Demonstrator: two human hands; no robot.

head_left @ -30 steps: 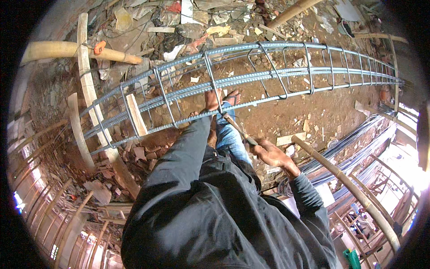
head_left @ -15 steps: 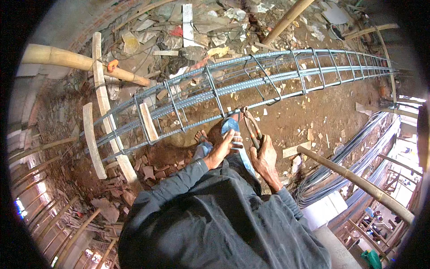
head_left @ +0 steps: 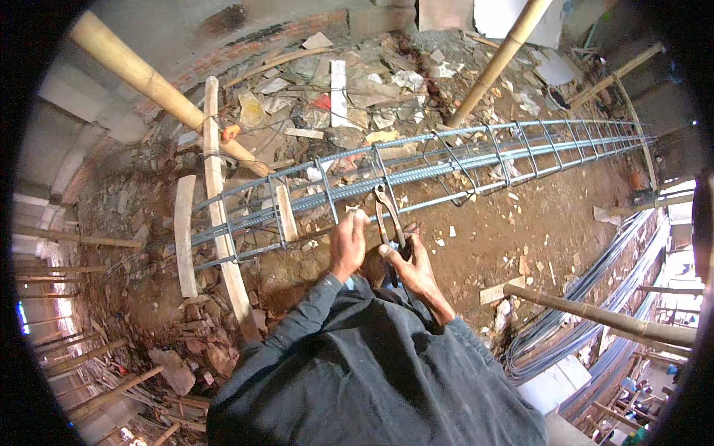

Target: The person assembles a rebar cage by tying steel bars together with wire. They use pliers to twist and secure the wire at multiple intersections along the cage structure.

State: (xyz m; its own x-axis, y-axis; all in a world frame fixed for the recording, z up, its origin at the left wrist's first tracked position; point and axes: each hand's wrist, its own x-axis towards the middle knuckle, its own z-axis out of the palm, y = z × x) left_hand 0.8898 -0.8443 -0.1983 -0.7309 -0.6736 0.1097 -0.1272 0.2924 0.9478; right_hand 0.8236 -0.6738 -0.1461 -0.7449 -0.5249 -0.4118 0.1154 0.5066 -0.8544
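Note:
A long rebar cage (head_left: 439, 165) of ribbed bars and square stirrups runs across in front of me, rising toward the right. My right hand (head_left: 415, 273) is closed round the dark handles of a pair of end-cutting pincers (head_left: 382, 210). The pincers' head points away from me and overlaps the middle bars; I cannot tell whether it touches them. Beside it, my left hand (head_left: 347, 245) is closed with its fingertips up at the cage's near bar, close to a stirrup. What those fingers pinch, if anything, is too small to make out.
Upright wooden strips (head_left: 231, 279) stand at the cage's left end, with a bamboo pole (head_left: 152, 74) behind. Another bamboo pole (head_left: 506, 56) slants at the back. Rubble (head_left: 372, 93) litters the far ground. Bundled steel bars (head_left: 543, 320) and a bamboo pole (head_left: 602, 318) lie right.
My left hand has moved left and away from me, up to the near bar. The pincers' head has shifted from the near bar to over the middle bars. The whole view has shifted too.

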